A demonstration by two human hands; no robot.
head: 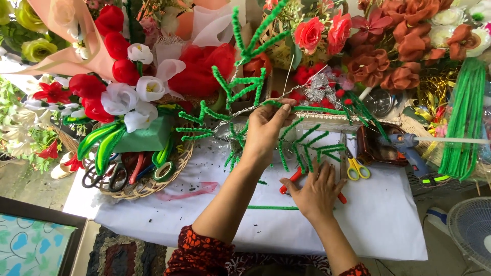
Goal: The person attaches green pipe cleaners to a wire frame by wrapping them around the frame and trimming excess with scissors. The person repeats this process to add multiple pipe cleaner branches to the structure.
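Note:
My left hand (266, 128) is raised above the white table cloth (388, 220) and pinches a wire stem of green fuzzy pipe-cleaner branches (240, 82) that fan upward and sideways. My right hand (317, 191) lies lower, fingers spread, touching the lower green fronds (312, 148) and resting over red-handled pliers (291, 179). A single straight green pipe cleaner (271, 207) lies on the cloth beside my right wrist.
Yellow-handled scissors (358, 168) and a blue glue gun (409, 148) lie to the right. A bundle of green pipe cleaners (463, 117) hangs at far right. A wicker basket (148, 186) with scissors and tape sits left. Artificial flowers (117, 87) crowd the back.

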